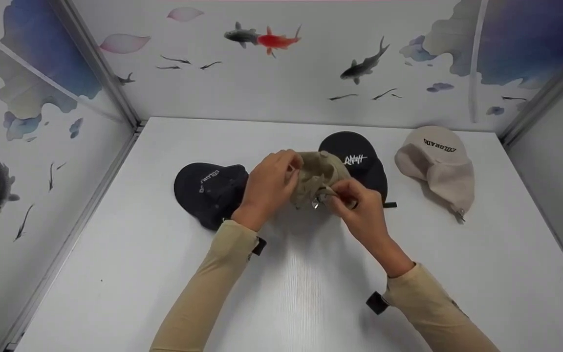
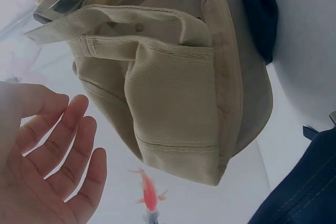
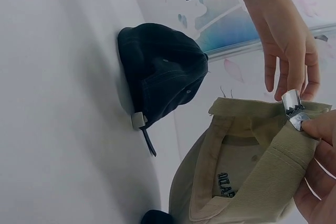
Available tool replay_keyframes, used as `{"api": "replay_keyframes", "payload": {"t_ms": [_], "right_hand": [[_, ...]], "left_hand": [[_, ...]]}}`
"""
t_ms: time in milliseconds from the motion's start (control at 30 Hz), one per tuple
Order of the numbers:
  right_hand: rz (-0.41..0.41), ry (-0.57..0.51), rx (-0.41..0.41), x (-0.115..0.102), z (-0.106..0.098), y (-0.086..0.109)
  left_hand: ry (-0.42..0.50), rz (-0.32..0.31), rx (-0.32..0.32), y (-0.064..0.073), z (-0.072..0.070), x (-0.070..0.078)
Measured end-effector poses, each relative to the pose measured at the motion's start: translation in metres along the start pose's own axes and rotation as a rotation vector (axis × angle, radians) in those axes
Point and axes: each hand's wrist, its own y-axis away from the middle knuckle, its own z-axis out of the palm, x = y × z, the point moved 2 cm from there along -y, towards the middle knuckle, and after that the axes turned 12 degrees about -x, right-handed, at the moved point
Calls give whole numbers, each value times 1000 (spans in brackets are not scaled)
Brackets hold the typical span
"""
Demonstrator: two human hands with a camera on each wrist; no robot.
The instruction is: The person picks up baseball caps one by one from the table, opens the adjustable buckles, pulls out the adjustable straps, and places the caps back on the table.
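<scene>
A khaki cap is held up with its inside and back strap towards me. My right hand pinches the strap at its metal buckle, thumb pressed on the buckle's lower part in the right wrist view. Beside the cap's left side is my left hand. The left wrist view shows that hand with fingers loosely bent and a gap between them and the khaki fabric. Dark lettering shows inside the cap in the right wrist view.
A dark navy cap lies left of my left hand. Behind the khaki cap, to the right, is a black cap with white lettering. A pale beige cap sits farther right on the white table. Printed walls enclose the table.
</scene>
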Motion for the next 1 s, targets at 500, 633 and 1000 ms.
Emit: {"api": "replay_keyframes", "payload": {"t_ms": [500, 633, 1000], "right_hand": [[21, 10, -79, 1, 11, 5], [26, 20, -105, 0, 13, 6], [-19, 26, -153, 1, 15, 8]], "left_hand": [[-36, 11, -22, -8, 4, 9], [-39, 16, -30, -8, 6, 11], [-92, -2, -69, -8, 10, 9]]}}
